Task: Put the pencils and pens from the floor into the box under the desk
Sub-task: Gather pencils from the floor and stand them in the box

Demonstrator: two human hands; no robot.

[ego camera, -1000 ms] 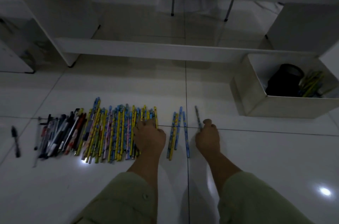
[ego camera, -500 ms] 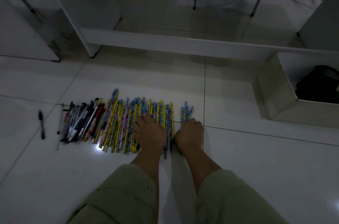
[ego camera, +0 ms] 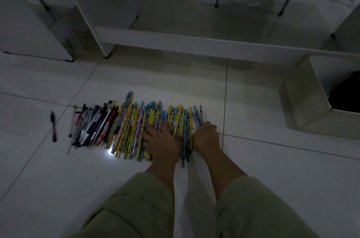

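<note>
Left hand (ego camera: 162,143) lies spread on the pencils (ego camera: 136,126); right hand (ego camera: 206,136) curls beside them, grip unclear; box (ego camera: 303,101) cut off.

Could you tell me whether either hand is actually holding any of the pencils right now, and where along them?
Left hand lies flat on the pencils, gripping nothing. Right hand curls at their right edge; a hold cannot be told.

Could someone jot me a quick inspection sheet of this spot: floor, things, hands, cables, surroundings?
Surface: glossy white tiled floor.
Job's things: row of patterned pencils; dark pens at its left; one stray pen apart, further left; open box at right, something dark inside.
Clutter: nothing seen.
Hands: left hand lies flat on the pencils; right hand at the row's right end, fingers curled, hold unclear.
Cables: nothing seen.
Surroundings: white desk frame above; dim light.
</note>
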